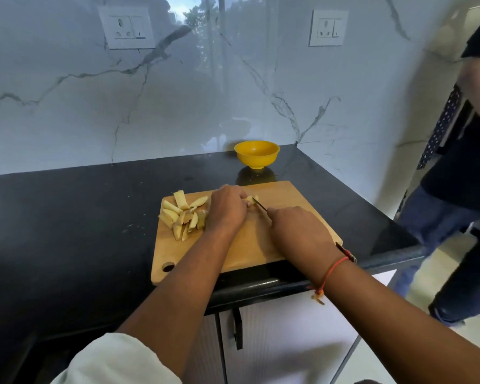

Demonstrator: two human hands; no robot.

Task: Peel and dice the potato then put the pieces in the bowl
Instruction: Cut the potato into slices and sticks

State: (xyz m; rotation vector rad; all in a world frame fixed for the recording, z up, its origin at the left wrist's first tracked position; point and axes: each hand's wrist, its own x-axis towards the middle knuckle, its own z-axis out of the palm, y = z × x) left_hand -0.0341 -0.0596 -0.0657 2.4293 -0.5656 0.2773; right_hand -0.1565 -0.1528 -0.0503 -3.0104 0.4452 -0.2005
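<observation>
Potato piece (pixel 251 200) lay pinched under my left hand (pixel 227 210), my right hand (pixel 297 231) gripping the knife (pixel 259 205); I judged short, even cuts best.

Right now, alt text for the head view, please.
On a wooden cutting board, the left hand holds a potato piece while the right hand cuts it with a knife. More potato strips lie piled at the board's left; a yellow bowl stands behind.

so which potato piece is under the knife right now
The lone piece the left hand holds, with the knife in the right hand on it. The other strips lie piled left of that hand.
</observation>
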